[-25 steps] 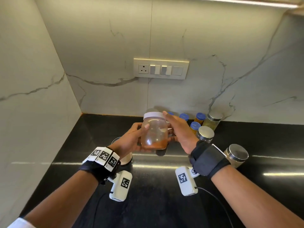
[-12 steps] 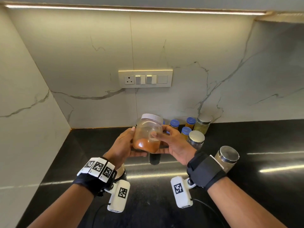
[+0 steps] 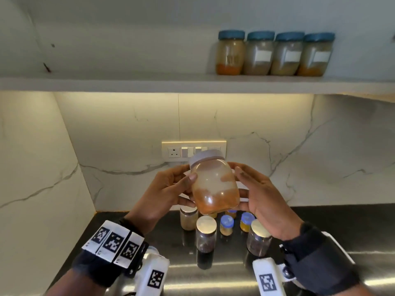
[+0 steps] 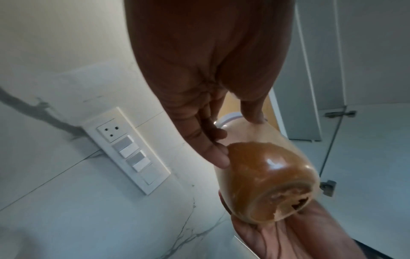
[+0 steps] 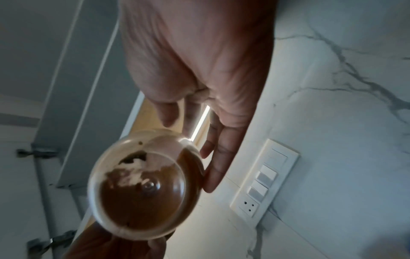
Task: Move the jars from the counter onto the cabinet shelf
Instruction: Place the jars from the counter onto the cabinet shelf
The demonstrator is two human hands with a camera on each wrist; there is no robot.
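Hands, left hand (image 3: 164,193) and right hand (image 3: 261,197), hold 1 tilted jar (image 3: 214,184) between them above the bench (image 3: 320,236), each grip curled around its side.

**Warm strip light below, soft daylight above**

Your head view is bright: a warm glow under the white cabinet shelf (image 3: 192,84) washes the white marble backsplash (image 3: 320,146), and streaks of glare cross the glossy black counter (image 3: 352,231). Straight lines bow near the edges. Both wrist views are dimmer, smeared by motion blur, with your hands shadowed at close range.
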